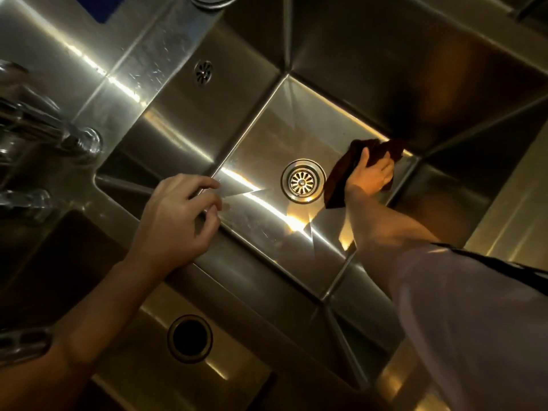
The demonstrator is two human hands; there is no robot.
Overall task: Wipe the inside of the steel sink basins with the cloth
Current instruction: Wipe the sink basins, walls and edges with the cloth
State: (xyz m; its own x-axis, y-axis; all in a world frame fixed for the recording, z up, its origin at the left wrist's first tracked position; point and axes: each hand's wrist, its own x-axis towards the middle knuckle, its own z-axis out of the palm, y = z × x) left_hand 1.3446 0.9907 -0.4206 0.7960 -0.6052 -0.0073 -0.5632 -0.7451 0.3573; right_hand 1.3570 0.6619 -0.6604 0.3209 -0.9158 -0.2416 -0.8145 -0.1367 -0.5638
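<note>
A deep steel sink basin fills the middle of the view, with a round drain strainer in its floor. My right hand reaches down into this basin and grips a dark brown cloth against the floor by the far wall, just right of the drain. My left hand rests over the divider between the two basins, fingers loosely curled and holding nothing. A second basin with an open dark drain hole lies at the lower left.
Chrome tap fittings and handles stand at the left edge. An overflow grille sits in the basin's left wall. Another steel wall and ledge rise at the right.
</note>
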